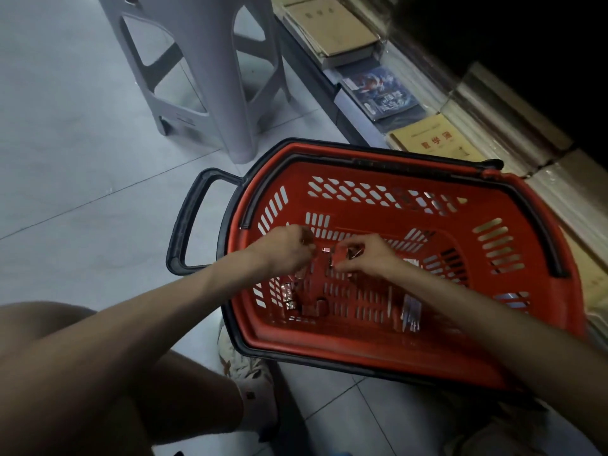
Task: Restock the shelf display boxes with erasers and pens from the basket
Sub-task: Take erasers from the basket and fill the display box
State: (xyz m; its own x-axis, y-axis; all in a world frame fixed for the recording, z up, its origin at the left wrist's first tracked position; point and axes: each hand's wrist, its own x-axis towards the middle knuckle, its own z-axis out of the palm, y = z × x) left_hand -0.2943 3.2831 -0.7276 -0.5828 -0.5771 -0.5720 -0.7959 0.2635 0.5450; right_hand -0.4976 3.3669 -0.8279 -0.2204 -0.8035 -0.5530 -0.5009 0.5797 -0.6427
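Note:
A red plastic basket with black handles stands on the floor in front of me. Both my hands are down inside it. My left hand has its fingers pinched on a small wrapped eraser near the basket's back left. My right hand is pinched on a small red wrapped eraser just beside it. More wrapped erasers lie at the basket's left end. A bundle of pens in clear wrap lies on the basket floor under my right forearm.
A grey plastic stool stands on the tiled floor behind the basket. The low shelf on the right holds brown exercise books, a blue-covered book and wrapped stacks. My knees and a shoe are at the front.

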